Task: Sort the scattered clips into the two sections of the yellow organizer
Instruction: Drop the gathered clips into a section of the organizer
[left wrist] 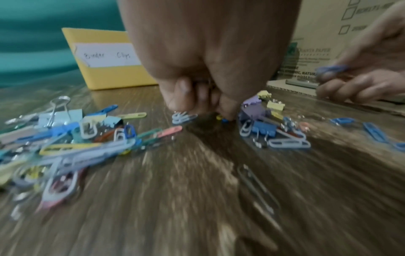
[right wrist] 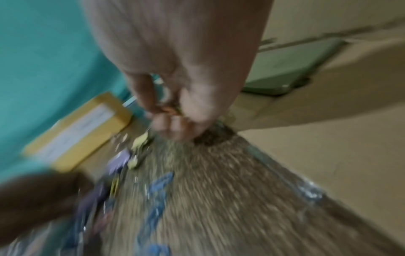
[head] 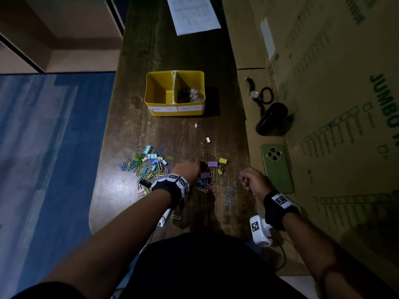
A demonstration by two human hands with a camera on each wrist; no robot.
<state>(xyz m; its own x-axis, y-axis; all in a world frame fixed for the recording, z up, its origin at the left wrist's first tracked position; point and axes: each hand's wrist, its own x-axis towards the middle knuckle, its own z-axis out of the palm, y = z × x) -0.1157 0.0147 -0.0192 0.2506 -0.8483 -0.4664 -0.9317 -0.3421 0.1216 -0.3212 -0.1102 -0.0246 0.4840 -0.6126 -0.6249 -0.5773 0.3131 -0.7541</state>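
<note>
The left hand point(head: 187, 170) is curling its fingertips onto the table, pinching at small paper clips point(left wrist: 183, 117) directly beneath. The right hand point(head: 252, 180) is pinching a blue paper clip point(left wrist: 332, 69). From both hands the yellow organizer point(head: 174, 92) is lying toward 12 o'clock, nearer the left hand.

The head view looks steeply down from above onto the dark wooden table point(head: 164, 50). The left wrist view sits very low and close, facing forward to the yellow organizer point(left wrist: 105, 76) in its upper left. The right wrist view is tilted and blurred. All three views share the organizer and the scattered clips point(head: 149, 165).
</note>
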